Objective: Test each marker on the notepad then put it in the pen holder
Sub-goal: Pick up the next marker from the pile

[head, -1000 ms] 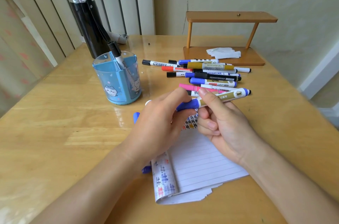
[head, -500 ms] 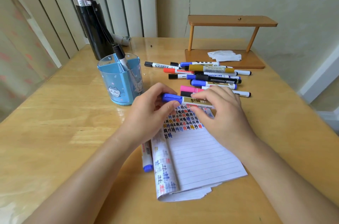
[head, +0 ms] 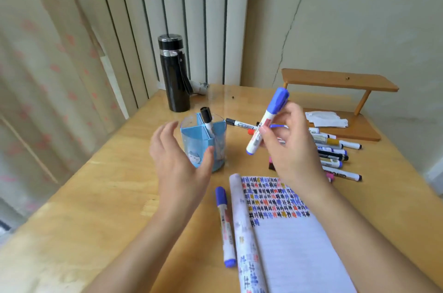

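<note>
Well, the right hand [head: 290, 149] was up off the light wooden table [head: 96, 196], thumb and fingertips pinching the white barrel of a chunky blue-capped marker [head: 266, 121]. That marker was tilted, cap end high and leaning away from the person, blunt blue tail pointing down at the left of the pinch. It touched nothing but the fingers.

Left of that grip and a little lower stood the translucent light-blue plastic pen holder [head: 193, 140], split into compartments, with one black-capped white marker [head: 207, 120] leaning in it. The left hand [head: 177, 165] was spread wide at the holder, fingers relaxed and apart on its far-left side, thumb across its front; whether skin met plastic I could not tell.

Straight below the grip, nearer the person, lay the lined white notepad [head: 299, 244], its top rows packed with small coloured test marks and its left edge rolled. Just beside that roll, a second blue-capped white marker [head: 225, 225] lay flat on the wood.

Right of the grip, partly behind the hand, sat a loose heap of assorted capped markers [head: 333, 155]. Beyond it were a low brown wooden shelf [head: 335, 81] with crumpled white tissue [head: 326, 119], and far left a tall black bottle [head: 175, 77].
</note>
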